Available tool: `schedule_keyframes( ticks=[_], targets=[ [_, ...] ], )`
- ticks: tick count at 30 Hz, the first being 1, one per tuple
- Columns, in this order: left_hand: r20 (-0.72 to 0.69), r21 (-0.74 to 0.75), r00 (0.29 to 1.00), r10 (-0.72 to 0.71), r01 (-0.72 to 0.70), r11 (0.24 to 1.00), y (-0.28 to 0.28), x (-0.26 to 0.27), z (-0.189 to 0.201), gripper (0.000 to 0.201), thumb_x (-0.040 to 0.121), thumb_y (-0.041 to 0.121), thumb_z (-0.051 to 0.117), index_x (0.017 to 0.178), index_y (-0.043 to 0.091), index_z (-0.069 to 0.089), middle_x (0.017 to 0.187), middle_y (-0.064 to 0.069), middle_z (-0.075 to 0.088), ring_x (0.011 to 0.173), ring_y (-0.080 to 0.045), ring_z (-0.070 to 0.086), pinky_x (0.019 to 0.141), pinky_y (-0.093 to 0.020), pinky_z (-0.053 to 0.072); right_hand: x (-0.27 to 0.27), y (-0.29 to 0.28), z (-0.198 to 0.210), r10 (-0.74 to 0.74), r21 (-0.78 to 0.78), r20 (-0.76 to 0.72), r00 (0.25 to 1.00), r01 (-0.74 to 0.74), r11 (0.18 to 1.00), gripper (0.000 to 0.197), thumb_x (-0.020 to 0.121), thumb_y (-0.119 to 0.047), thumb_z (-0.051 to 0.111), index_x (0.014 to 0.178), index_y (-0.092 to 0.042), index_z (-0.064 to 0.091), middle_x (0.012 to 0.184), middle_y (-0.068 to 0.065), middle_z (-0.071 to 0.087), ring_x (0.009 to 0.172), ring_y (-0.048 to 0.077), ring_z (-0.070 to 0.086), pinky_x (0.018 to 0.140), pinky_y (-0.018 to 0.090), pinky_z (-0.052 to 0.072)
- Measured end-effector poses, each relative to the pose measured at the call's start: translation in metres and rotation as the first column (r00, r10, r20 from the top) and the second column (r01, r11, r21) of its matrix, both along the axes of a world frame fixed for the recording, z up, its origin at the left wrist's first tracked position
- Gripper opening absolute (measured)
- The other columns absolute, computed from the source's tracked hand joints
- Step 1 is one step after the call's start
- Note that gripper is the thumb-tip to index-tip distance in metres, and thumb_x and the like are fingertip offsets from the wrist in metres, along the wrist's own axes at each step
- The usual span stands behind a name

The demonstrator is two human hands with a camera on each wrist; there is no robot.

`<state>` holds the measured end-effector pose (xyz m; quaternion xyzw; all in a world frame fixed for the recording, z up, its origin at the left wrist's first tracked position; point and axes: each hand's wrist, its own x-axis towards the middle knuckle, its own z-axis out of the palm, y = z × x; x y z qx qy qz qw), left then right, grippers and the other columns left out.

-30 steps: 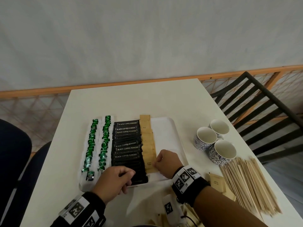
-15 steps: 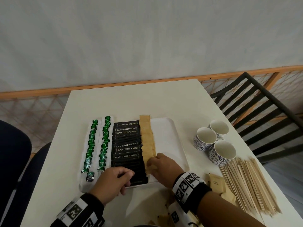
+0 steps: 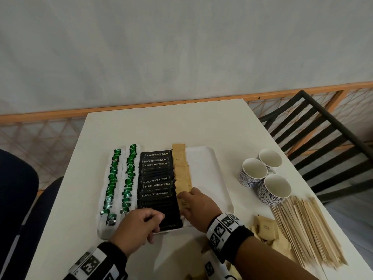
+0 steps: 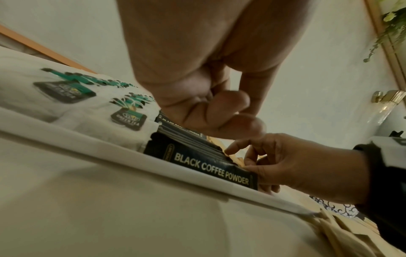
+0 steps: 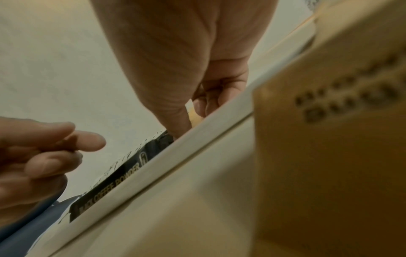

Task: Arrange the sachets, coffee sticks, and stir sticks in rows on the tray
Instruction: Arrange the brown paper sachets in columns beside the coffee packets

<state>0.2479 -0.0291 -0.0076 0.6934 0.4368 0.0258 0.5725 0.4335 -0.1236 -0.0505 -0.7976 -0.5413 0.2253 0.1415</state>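
Note:
On the white tray (image 3: 220,178) lie two rows of green tea bags (image 3: 121,178), a row of black coffee sticks (image 3: 156,184) and a row of brown sachets (image 3: 181,170). My right hand (image 3: 186,196) is at the near end of the brown row. In the right wrist view its thumb and fingers pinch a brown sachet (image 5: 191,111). My left hand (image 3: 155,223) rests at the tray's near rim (image 4: 110,147) over the black coffee sticks (image 4: 211,167), fingers loosely curled and holding nothing. A pile of wooden stir sticks (image 3: 302,229) lies on the table to the right.
Three blue-patterned cups (image 3: 274,188) stand right of the tray, beyond the stir sticks. Loose brown sachets (image 3: 265,229) lie on the table by my right wrist. The tray's right third is bare. A black chair (image 3: 323,138) stands at the table's right edge.
My right hand has shifted left onto the near end of the brown sachet row. My left hand has stayed at the tray's near rim.

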Motion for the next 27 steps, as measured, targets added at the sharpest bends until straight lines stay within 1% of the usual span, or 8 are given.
schedule_keyframes(
  ticks=[4, 6, 9, 12, 15, 17, 21, 27],
  targets=[
    [-0.028, 0.103, 0.999, -0.045, 0.047, 0.994, 0.001, 0.008, 0.010, 0.013, 0.093, 0.021, 0.062, 0.088, 0.022, 0.073, 0.067, -0.001, 0.068, 0.049, -0.004, 0.056, 0.048, -0.015, 0.042, 0.002, 0.003, -0.001, -0.022, 0.000, -0.014, 1.000, 0.022, 1.000, 0.042, 0.092, -0.031, 0.054, 0.133, -0.028, 0.044, 0.122, 0.006, 0.047, 0.104, 0.030, 0.057, 0.088, 0.036, 0.049],
    [-0.074, 0.243, 0.991, -0.113, 0.128, 0.962, 0.009, 0.018, 0.019, 0.011, 0.092, 0.025, 0.062, 0.087, 0.030, 0.071, 0.074, 0.008, 0.068, 0.062, 0.003, 0.060, 0.059, -0.013, 0.045, 0.003, 0.004, -0.001, -0.032, 0.007, -0.015, 0.999, 0.032, 0.999, 0.041, 0.092, -0.031, 0.053, 0.132, -0.028, 0.045, 0.121, 0.006, 0.047, 0.103, 0.030, 0.057, 0.086, 0.036, 0.049],
    [-0.210, 0.426, 0.949, -0.237, 0.307, 0.851, 0.028, 0.042, 0.038, 0.011, 0.095, 0.028, 0.055, 0.097, 0.033, 0.064, 0.094, 0.016, 0.063, 0.088, 0.000, 0.058, 0.077, -0.021, 0.046, 0.002, 0.004, -0.001, -0.030, 0.014, -0.024, 0.999, 0.030, 0.999, 0.039, 0.092, -0.031, 0.052, 0.130, -0.027, 0.046, 0.117, 0.006, 0.047, 0.100, 0.029, 0.057, 0.084, 0.035, 0.048],
    [-0.353, 0.528, 0.888, -0.294, 0.449, 0.721, 0.049, 0.074, 0.050, 0.019, 0.097, 0.024, 0.049, 0.111, 0.027, 0.060, 0.099, 0.008, 0.053, 0.089, -0.009, 0.052, 0.078, -0.025, 0.041, 0.002, 0.002, 0.000, -0.061, 0.043, -0.054, 0.997, 0.064, 0.997, 0.045, 0.090, -0.032, 0.056, 0.133, -0.030, 0.041, 0.117, 0.004, 0.044, 0.097, 0.028, 0.057, 0.082, 0.034, 0.049],
    [-0.497, 0.529, 0.807, -0.318, 0.573, 0.626, 0.067, 0.107, 0.049, 0.029, 0.096, 0.023, 0.047, 0.124, 0.025, 0.053, 0.115, 0.001, 0.049, 0.108, -0.018, 0.048, 0.092, -0.031, 0.042, 0.004, 0.000, 0.001, -0.114, 0.030, -0.100, 0.988, 0.118, 0.993, 0.055, 0.087, -0.035, 0.060, 0.136, -0.032, 0.036, 0.117, 0.001, 0.040, 0.092, 0.026, 0.058, 0.079, 0.031, 0.049],
    [-0.608, 0.487, 0.713, -0.349, 0.682, 0.546, 0.077, 0.128, 0.042, 0.038, 0.095, 0.020, 0.046, 0.132, 0.027, 0.046, 0.129, -0.002, 0.045, 0.121, -0.024, 0.041, 0.100, -0.039, 0.041, 0.006, 0.002, 0.001, -0.111, -0.003, -0.108, 0.988, 0.111, 0.994, 0.057, 0.086, -0.036, 0.061, 0.137, -0.031, 0.035, 0.118, 0.003, 0.040, 0.093, 0.028, 0.058, 0.080, 0.033, 0.050],
    [-0.742, 0.438, 0.565, -0.359, 0.816, 0.378, 0.083, 0.161, 0.030, 0.046, 0.091, 0.014, 0.048, 0.134, 0.029, 0.042, 0.133, -0.003, 0.039, 0.123, -0.026, 0.037, 0.101, -0.042, 0.040, 0.005, 0.004, 0.001, -0.121, -0.035, -0.095, 0.988, 0.118, 0.992, 0.045, 0.091, -0.035, 0.055, 0.131, -0.022, 0.039, 0.116, 0.007, 0.041, 0.090, 0.033, 0.056, 0.074, 0.035, 0.046],
    [-0.822, 0.370, 0.468, -0.324, 0.872, 0.322, 0.087, 0.186, 0.019, 0.037, 0.091, 0.020, 0.047, 0.127, 0.027, 0.049, 0.133, -0.003, 0.039, 0.122, -0.025, 0.036, 0.102, -0.041, 0.038, 0.003, 0.001, -0.010, -0.100, 0.049, -0.070, 0.993, 0.103, 0.993, 0.037, 0.091, -0.037, 0.051, 0.122, -0.020, 0.043, 0.108, 0.008, 0.041, 0.070, 0.023, 0.040, 0.062, 0.032, 0.037]
  ],
)
